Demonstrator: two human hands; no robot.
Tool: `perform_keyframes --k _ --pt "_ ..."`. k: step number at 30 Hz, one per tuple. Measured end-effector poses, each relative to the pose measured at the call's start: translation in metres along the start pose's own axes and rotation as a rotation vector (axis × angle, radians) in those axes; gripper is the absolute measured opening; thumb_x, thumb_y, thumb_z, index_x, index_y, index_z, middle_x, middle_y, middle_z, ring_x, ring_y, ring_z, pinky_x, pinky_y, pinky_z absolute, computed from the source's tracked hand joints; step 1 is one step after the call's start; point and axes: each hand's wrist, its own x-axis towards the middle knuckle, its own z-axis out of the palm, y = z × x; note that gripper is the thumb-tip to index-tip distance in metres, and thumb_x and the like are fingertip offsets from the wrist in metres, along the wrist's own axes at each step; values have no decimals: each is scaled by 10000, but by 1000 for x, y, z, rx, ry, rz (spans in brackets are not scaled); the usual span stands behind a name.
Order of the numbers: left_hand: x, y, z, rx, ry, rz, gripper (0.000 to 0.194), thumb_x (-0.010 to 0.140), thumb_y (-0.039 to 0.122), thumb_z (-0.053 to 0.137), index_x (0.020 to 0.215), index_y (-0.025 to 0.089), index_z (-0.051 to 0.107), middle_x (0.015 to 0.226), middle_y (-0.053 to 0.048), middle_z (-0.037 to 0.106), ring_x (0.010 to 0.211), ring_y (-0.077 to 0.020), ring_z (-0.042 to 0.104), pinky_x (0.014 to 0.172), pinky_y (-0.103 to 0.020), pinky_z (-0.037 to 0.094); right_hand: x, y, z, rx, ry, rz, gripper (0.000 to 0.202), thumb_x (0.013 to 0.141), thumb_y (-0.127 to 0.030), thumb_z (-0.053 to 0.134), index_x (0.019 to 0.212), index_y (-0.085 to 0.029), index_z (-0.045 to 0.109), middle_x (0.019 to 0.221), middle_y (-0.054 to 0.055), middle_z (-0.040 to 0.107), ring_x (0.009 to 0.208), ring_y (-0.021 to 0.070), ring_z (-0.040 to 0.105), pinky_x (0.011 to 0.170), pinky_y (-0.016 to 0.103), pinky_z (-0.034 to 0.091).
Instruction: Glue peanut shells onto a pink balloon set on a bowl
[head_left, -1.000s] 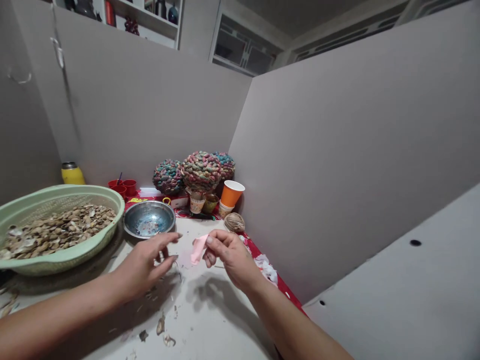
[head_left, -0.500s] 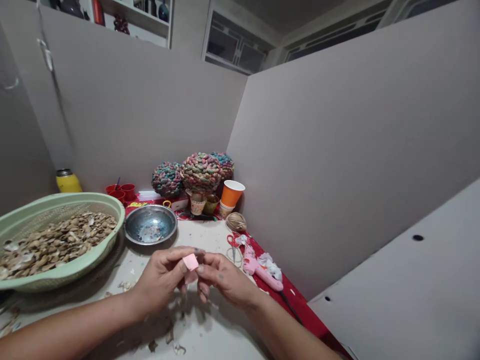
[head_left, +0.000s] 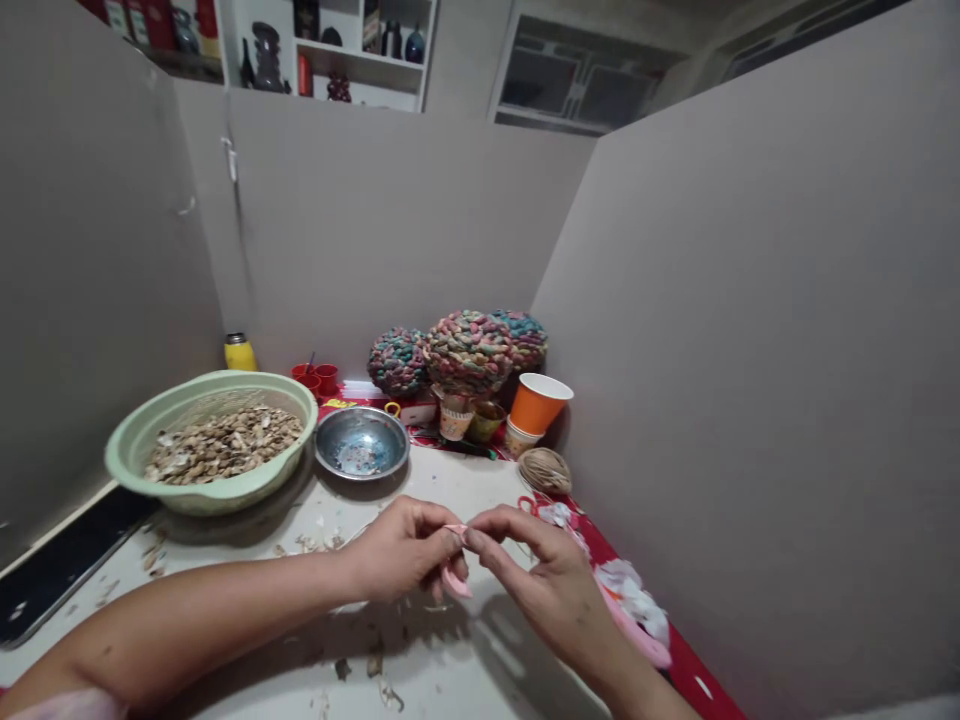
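Note:
Over the middle of the table, my left hand [head_left: 416, 550] pinches a small piece of pink paper [head_left: 456, 580] between thumb and fingers. Its lower end hangs curled below the fingertips. My right hand [head_left: 544, 570] has thumb and forefinger closed on the paper's top edge, so both hands meet there. The fingers hide much of the paper. Beyond the hands stands a shallow metal bowl [head_left: 363, 452] with bluish stains inside. A pink glue gun [head_left: 637, 632] lies partly behind my right wrist.
On the left is a green basin [head_left: 214, 495] of shells. Textured multicoloured balls [head_left: 469, 350], an orange paper cup [head_left: 538, 405] and a twine roll [head_left: 545, 470] stand at the back. A black phone-like slab [head_left: 67, 565] lies far left. Grey panels [head_left: 750, 350] enclose the table.
The camera view has turned left, so everything sits further right. The pink paper has tipped from showing a flat square face to edge-on, and the right hand has shifted to its top edge.

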Motion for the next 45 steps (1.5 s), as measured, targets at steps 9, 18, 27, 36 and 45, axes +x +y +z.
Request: perform_keyframes --k 9,18,27,36,45 --pt "10 -30 -6 435 236 137 405 834 278 611 1204 113 617 961 -80 700 514 -68 489 506 -209 437 17 35 -14 460 109 226 308 811 -455 702 733 -168 622 613 4 628 578 133 563 584 242 446" --pt "1 -45 -1 182 300 215 630 862 246 634 1437 270 377 1503 -164 415 659 -98 664 683 -303 574 13 43 17 486 103 331 249 793 -385 675 702 -157 634 636 28 663 543 125 556 533 232 452" --pt "8 -45 -1 -189 227 120 278 800 284 755 1033 181 643 842 -20 708 762 -124 666 736 -234 530 3 44 23 379 64 224 187 821 -312 632 732 -151 666 597 2 631 548 125 571 542 219 468" --pt "9 -47 -6 206 398 201 489 817 311 720 1276 231 574 1291 -101 589 903 -173 654 784 -299 541 4 43 18 367 129 223 181 802 -304 648 705 -152 662 606 -7 611 557 106 511 553 210 419" --pt "1 -24 11 -215 157 -50 611 922 527 514 1413 181 405 813 -70 703 643 -188 658 640 -320 524 2 43 11 300 218 172 181 847 -285 620 714 -165 646 585 -13 612 549 114 535 565 216 448"
